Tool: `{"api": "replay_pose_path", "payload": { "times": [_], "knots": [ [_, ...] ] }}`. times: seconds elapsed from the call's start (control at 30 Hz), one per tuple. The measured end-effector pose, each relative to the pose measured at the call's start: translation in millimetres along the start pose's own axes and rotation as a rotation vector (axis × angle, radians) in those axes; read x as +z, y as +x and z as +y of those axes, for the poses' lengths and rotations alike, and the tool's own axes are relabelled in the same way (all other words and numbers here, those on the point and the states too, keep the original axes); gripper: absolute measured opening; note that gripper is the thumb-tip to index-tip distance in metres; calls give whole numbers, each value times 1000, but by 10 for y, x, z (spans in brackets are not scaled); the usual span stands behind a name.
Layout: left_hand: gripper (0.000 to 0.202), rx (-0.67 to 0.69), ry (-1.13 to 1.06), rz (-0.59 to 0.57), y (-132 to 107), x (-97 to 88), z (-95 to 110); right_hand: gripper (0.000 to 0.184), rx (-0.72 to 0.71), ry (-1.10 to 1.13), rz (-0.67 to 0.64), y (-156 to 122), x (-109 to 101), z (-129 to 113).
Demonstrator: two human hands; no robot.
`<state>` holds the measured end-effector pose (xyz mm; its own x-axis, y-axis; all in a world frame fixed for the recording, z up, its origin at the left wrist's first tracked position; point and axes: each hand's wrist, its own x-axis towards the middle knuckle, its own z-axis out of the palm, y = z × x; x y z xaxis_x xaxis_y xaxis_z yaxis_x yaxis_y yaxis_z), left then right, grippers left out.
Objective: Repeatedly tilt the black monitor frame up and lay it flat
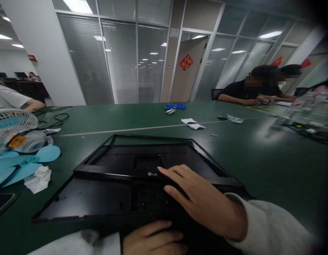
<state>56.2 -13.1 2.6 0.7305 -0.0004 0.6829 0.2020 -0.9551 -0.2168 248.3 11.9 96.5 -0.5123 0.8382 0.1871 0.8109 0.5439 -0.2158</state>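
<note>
A black monitor bezel (110, 172) with an LG logo lies across a black monitor back cover (92, 200) on the green table. My right hand (198, 200) reaches over from the right, its fingers stretched out and the index fingertip at the bezel's lower bar beside the logo. The thumb is held apart from the other fingers, over the back cover. Close to the cover's near edge, at the bottom of the view, is my left hand (154, 239), partly cut off by the frame. Its fingers are extended and loosely spread, and no object shows in them.
At the left are a fan housing (23, 138), a light-blue fan blade (27, 161), a crumpled tissue (39, 179) and a phone (4, 203). Blue gloves (176, 106) and white papers (193, 124) lie farther back. People (243, 88) sit at the far right.
</note>
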Motion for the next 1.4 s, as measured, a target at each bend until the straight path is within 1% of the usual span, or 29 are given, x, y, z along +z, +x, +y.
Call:
{"api": "replay_pose_path", "payload": {
  "times": [0.07, 0.23, 0.37, 0.43, 0.5, 0.63, 0.73, 0.8, 0.9, 1.03, 1.1, 1.17, 1.27, 1.4],
  "knots": [
    [32, -15, 2, 8, -28, 53, 14, 47, 3, 1, -3, -9, 43, -10],
    [29, -27, 14, -29, -59, 86, 59, 57, 30, -130, 56, -99, 6, -53],
    [27, -58, 33, 26, -28, 66, 59, 63, 26, -255, 158, -168, 1, -115],
    [26, -40, 42, 44, -20, 69, 49, 61, 23, -283, 199, -188, -8, -137],
    [26, -28, 44, 58, -22, 82, 42, 54, 43, -290, 213, -189, -28, -141],
    [31, -43, 15, 104, -22, 112, 36, 41, 80, -275, 199, -152, -76, -108],
    [30, -44, 20, 99, -3, 119, 30, 36, 80, -279, 205, -136, -90, -90],
    [34, -50, 19, 103, 8, 123, 29, 34, 73, -289, 207, -141, -93, -94],
    [38, -52, 12, 120, -3, 134, 36, 33, 58, -295, 209, -162, -98, -121],
    [30, -49, 41, 96, -52, 159, 62, 31, 39, -274, 212, -194, -105, -155],
    [27, -51, 45, 101, -70, 177, 76, 31, 40, -264, 205, -203, -101, -159],
    [26, -48, 45, 112, -74, 194, 85, 31, 42, -263, 184, -205, -91, -155],
    [28, -56, 28, 99, -58, 203, 82, 32, 42, -254, 125, -195, -77, -140],
    [25, -44, 37, 116, -66, 201, 64, 29, 51, -219, 82, -184, -107, -112]
  ]
}}
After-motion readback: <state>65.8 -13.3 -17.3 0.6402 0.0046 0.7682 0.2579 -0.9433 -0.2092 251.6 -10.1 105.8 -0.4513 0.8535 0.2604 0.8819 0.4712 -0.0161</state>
